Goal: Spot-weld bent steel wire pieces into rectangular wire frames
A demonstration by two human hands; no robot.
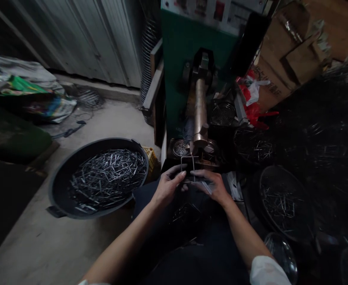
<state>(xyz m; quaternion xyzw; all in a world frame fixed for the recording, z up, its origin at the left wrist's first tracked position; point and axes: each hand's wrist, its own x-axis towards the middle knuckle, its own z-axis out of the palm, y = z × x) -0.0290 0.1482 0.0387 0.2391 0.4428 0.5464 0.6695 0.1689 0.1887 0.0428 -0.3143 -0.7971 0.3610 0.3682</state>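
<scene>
Both my hands meet in front of a green machine with a copper-coloured cylinder. My left hand pinches the left side of a bent U-shaped metal wire. My right hand grips the same wire from the right and also holds a few thin wire pieces against its fingers. The wire's closed end points up toward the base of the cylinder. My lap below the hands is dark, with some loose wires lying on it.
A large black basin full of short metal wire pieces sits on the concrete floor at left. At right stands a round dark tray with scattered wires, amid heaps of dark wire goods. Cardboard boxes and red plastic bags are behind the machine.
</scene>
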